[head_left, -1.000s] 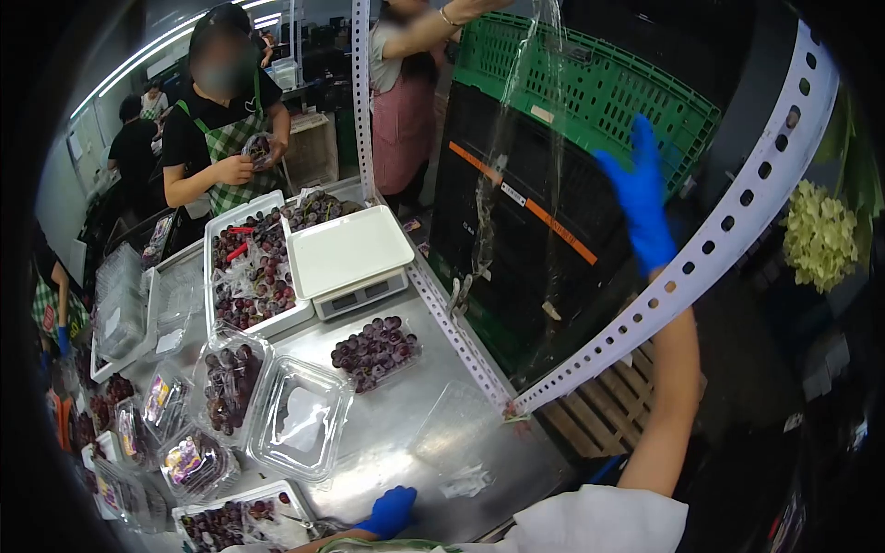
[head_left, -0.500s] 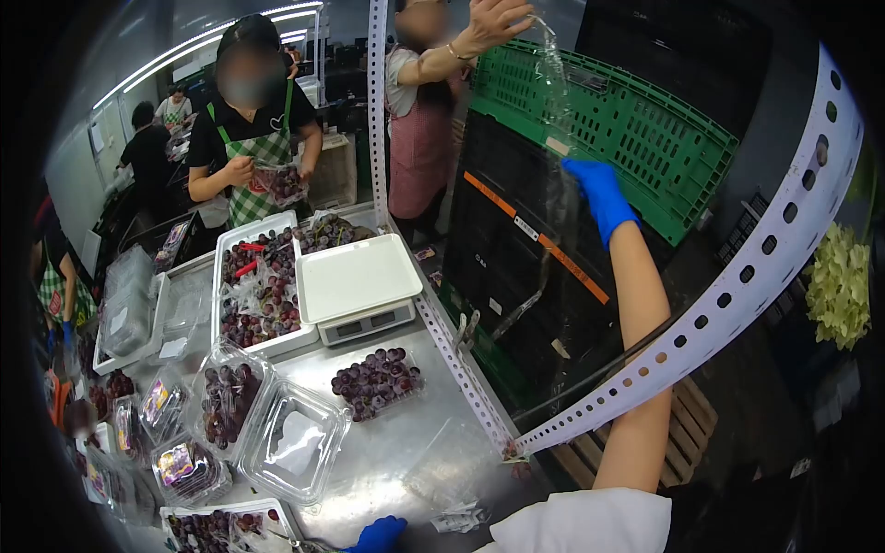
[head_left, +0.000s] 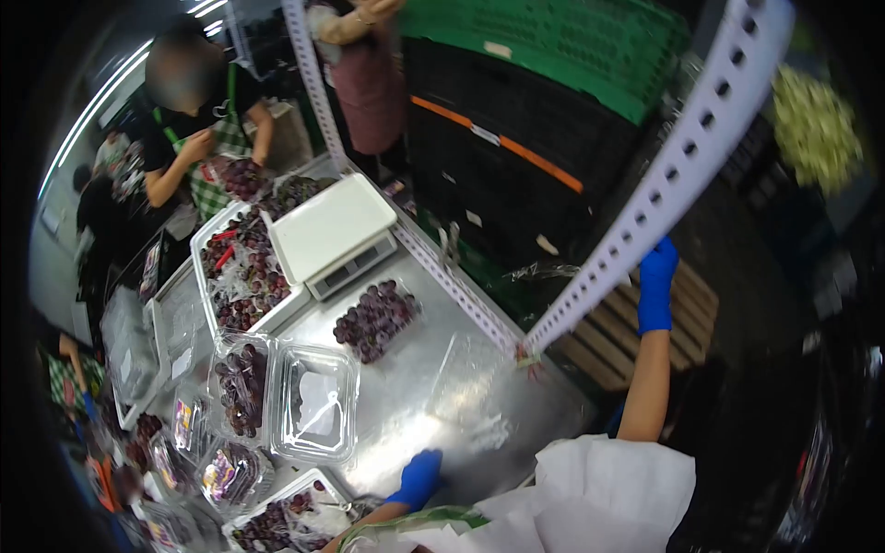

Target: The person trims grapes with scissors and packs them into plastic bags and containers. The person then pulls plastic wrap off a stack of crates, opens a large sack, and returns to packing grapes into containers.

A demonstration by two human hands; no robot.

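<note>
Dark crates behind crinkled clear film

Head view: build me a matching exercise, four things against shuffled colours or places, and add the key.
1. wearer's gloves
2. upper crate
3. scale
4. wooden pallet

A. beside the large grape tray
B. green
C. low down, beyond the edge of the metal table
D. blue

Pairs: 1-D, 2-B, 3-A, 4-C

No text is legible: the purple-and-yellow label on a near-left clear plastic box and white label on a far black crate are unreadable.
</note>
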